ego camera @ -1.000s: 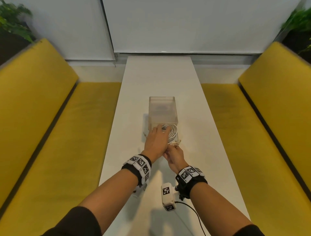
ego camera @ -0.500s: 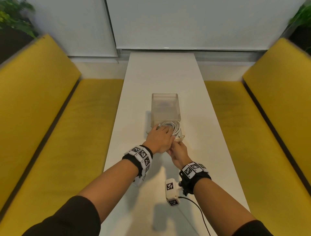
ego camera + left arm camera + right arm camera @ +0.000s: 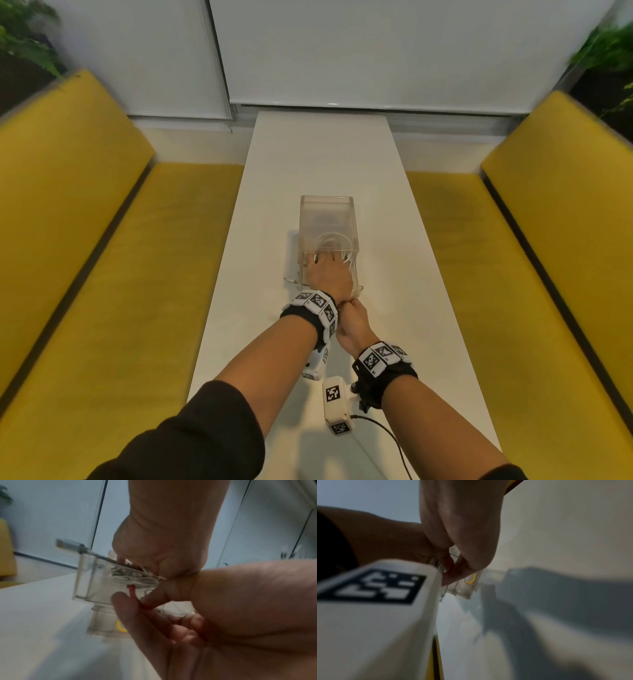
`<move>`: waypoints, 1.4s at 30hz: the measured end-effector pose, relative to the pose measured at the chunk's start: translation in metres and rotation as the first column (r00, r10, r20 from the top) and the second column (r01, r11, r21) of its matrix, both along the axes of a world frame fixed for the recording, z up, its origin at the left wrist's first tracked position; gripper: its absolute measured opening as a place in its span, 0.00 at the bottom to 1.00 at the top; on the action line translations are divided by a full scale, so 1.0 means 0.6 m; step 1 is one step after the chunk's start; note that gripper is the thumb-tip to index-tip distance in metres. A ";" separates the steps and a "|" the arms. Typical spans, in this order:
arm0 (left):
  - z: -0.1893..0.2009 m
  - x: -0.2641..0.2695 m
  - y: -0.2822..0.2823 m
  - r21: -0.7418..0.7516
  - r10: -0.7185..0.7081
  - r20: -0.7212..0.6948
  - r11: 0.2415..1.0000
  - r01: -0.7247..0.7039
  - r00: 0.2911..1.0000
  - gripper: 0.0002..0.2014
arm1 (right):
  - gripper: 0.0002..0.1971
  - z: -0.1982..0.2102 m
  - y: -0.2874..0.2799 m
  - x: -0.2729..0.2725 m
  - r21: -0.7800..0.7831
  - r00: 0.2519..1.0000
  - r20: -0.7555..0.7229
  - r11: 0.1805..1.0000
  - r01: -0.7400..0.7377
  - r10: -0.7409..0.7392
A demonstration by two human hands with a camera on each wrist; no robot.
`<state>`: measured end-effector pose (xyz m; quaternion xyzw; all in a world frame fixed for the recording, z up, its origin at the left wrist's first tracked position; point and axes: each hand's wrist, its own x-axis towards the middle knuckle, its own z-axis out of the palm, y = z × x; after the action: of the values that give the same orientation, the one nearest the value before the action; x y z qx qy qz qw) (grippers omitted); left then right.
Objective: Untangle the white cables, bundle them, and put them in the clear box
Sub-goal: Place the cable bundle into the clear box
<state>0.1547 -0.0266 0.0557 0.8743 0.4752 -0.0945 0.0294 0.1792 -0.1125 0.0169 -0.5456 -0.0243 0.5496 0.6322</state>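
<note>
The clear box point(image 3: 327, 205) stands mid-table. My left hand point(image 3: 329, 274) reaches into its near end and grips the coiled white cables point(image 3: 334, 240), which lie inside the box. In the left wrist view the left hand point(image 3: 163, 540) closes on the cables point(image 3: 132, 577), and a plug point(image 3: 67, 545) sticks out over the box wall point(image 3: 89, 577). My right hand point(image 3: 352, 318) sits just under the left wrist at the box's near edge. There the right hand point(image 3: 135, 599) pinches a red band point(image 3: 132, 592) that runs up to the cables. The right wrist view shows the same red band point(image 3: 453, 568).
A yellow band point(image 3: 120, 628) lies inside the box near its bottom. The white table point(image 3: 325, 154) runs long and narrow between two yellow benches point(image 3: 102, 274). A black wire point(image 3: 387, 431) trails from my right wrist camera over the near table.
My left hand has pushed forward and down into the box with the cable coil. The right hand now sits behind the left wrist at the box's near edge.
</note>
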 end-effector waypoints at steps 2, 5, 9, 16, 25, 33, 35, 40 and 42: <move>0.003 0.003 0.001 0.037 -0.023 0.000 0.999 0.023 1.000 0.22 | 0.15 0.003 0.001 0.005 0.000 1.000 0.023 1.000 -0.006 0.006; 0.003 -0.018 0.013 0.131 -0.147 0.097 0.982 0.134 0.984 0.13 | 0.10 0.009 0.001 0.008 0.059 1.000 -0.019 0.998 0.012 -0.010; 0.007 -0.083 0.024 0.202 -0.384 0.435 0.923 0.328 0.814 0.20 | 0.14 0.013 0.004 0.002 0.082 0.996 -0.058 0.994 0.076 -0.071; 0.003 -0.227 0.040 -0.082 0.028 0.614 0.996 0.029 0.789 0.14 | 0.14 0.017 0.009 0.004 0.033 0.987 -0.110 0.992 0.125 -0.120; 0.005 -0.248 0.045 -0.539 0.407 0.716 0.839 0.077 0.567 0.05 | 0.04 0.025 0.008 0.004 0.019 0.983 -0.138 0.992 0.126 -0.122; 0.042 -0.184 0.029 -0.388 0.289 0.738 0.921 0.033 0.610 0.10 | 0.01 0.033 0.004 -0.002 -0.026 0.959 -0.218 0.983 0.179 -0.181; 0.033 -0.168 0.035 -0.323 0.283 0.729 0.945 -0.051 0.624 0.08 | 0.02 0.037 0.000 -0.005 -0.036 0.947 -0.253 0.980 0.197 -0.200; 0.015 -0.142 0.033 -0.120 0.094 0.706 0.993 -0.012 0.702 0.02 | 0.04 0.046 -0.006 -0.006 -0.057 0.938 -0.268 0.976 0.211 -0.219; 0.012 -0.143 0.029 -0.023 -0.007 0.697 0.999 0.032 0.717 0.02 | 0.06 0.050 -0.009 -0.008 -0.056 0.940 -0.257 0.974 0.218 -0.225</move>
<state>0.0686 -0.0090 0.0629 0.8500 0.4182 0.2331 0.2198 0.1745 -0.1180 0.0467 -0.4757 0.1284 0.5424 0.6804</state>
